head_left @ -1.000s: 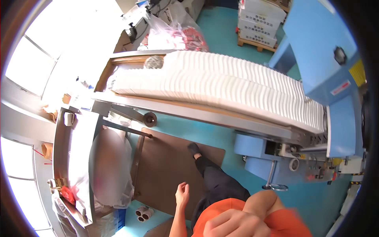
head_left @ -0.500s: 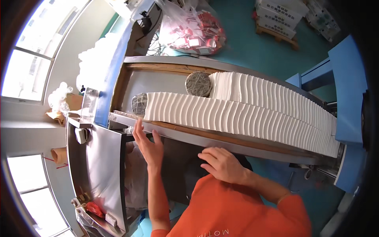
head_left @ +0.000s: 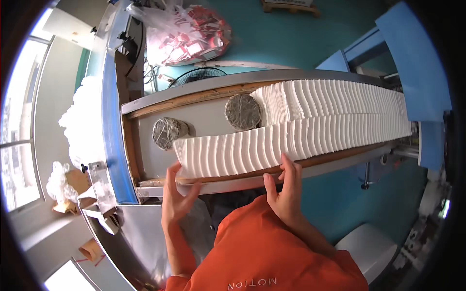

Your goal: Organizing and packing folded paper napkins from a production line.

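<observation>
Two long rows of white folded paper sheets lie side by side in a shallow wood-edged trough. At the left end of the near row (head_left: 233, 152), my left hand (head_left: 177, 199) reaches up with fingers apart, its fingertips at the end sheets. My right hand (head_left: 286, 189) is at that row's near side, thumb and fingers spread, fingertips against the sheets' lower edge. A round, grey wrapped block (head_left: 167, 133) sits just beyond the near row's left end. Another round wrapped block (head_left: 242, 112) rests against the end of the far row (head_left: 330, 97).
The trough has a metal rim (head_left: 228, 185). A blue machine frame (head_left: 415, 63) stands at its right end, a blue panel (head_left: 116, 131) at its left. Behind are a fan (head_left: 199, 74) and a clear bag of red-and-white pieces (head_left: 194, 39). A metal surface (head_left: 145, 233) lies at lower left.
The view has shifted. Both hands have moved up to the near row, left at its end, right along its side. The row's left end now lies nearer me, off the round block.
</observation>
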{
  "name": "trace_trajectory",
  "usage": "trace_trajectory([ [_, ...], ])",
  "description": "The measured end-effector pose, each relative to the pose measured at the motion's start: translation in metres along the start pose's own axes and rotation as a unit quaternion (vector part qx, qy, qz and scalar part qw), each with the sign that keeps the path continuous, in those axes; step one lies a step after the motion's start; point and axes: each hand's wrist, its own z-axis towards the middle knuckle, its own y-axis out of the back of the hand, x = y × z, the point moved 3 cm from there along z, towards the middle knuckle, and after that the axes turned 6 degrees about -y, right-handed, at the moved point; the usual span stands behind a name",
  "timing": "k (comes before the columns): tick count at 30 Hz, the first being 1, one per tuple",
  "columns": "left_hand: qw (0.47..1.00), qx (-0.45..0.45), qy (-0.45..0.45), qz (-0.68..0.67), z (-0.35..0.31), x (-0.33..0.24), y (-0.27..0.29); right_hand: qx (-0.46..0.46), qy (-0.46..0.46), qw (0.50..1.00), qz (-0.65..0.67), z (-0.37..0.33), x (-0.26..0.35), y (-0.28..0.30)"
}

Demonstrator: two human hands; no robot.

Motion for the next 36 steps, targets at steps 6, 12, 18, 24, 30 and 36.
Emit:
trace_trajectory([
  [6, 0.974, 0.059, 0.026, -0.217, 0.036, 0.028, 0.005, -0.171, -0.017, 0.983, -0.058, -0.002, 0.016, -0.021],
  [12, 0.987, 0.091, -0.058, -0.117, 0.039, 0.018, 0.006, -0.256, 0.023, 0.955, -0.147, -0.006, 0.025, -0.034],
  [18, 0.99, 0.053, -0.022, -0.13, 0.024, 0.028, 0.014, -0.247, 0.037, 0.944, -0.215, -0.003, 0.04, -0.04],
  [24, 0.991, 0.05, -0.021, -0.121, 0.023, 0.03, 0.032, -0.231, 0.02, 0.961, -0.151, 0.003, 0.043, -0.033],
  [30, 0.99, 0.041, -0.022, -0.134, 0.008, 0.028, 0.028, -0.181, 0.01, 0.967, -0.178, -0.005, 0.04, -0.039],
  [36, 0.987, 0.023, 0.024, -0.157, 0.01, 0.026, 0.026, -0.158, 0.003, 0.971, -0.179, 0.003, 0.041, -0.028],
])
